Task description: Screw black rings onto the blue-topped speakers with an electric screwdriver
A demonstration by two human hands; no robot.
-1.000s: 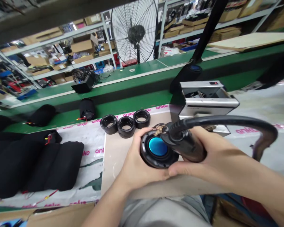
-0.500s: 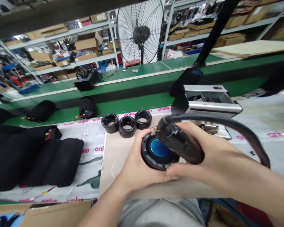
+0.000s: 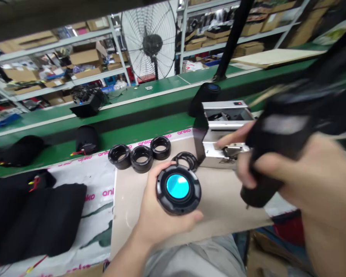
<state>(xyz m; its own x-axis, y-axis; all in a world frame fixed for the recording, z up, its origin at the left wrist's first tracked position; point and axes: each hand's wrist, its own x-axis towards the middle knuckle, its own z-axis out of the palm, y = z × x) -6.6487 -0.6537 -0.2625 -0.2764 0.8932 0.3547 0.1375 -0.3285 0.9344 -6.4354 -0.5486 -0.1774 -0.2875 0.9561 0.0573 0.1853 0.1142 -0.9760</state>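
My left hand [image 3: 164, 215] is wrapped round a black round housing [image 3: 160, 192] with a shiny blue lens [image 3: 178, 186] facing up. Its thumb lies along the near side of the housing. To the right, my right hand [image 3: 294, 169] grips a dark power screwdriver [image 3: 263, 181], blurred by motion, its thin tip pointing down. The screwdriver is apart from the housing. Fingers of that hand overlap the front of a silver screw feeder [image 3: 222, 127] in the view; I cannot tell whether they touch it. Several black rings [image 3: 142, 159] sit just behind my left hand.
Tan board [image 3: 219, 207] lies under the work. Black fabric-covered bodies [image 3: 54, 215] with red and yellow wires lie at left. Behind runs a green conveyor or bench [image 3: 150, 127], with a large fan [image 3: 152, 45] and shelves of cartons beyond.
My right hand has lifted the screwdriver off the housing and moved right, beside the screw feeder. My left hand still holds the housing, whose lens is now fully uncovered. The view has shifted.
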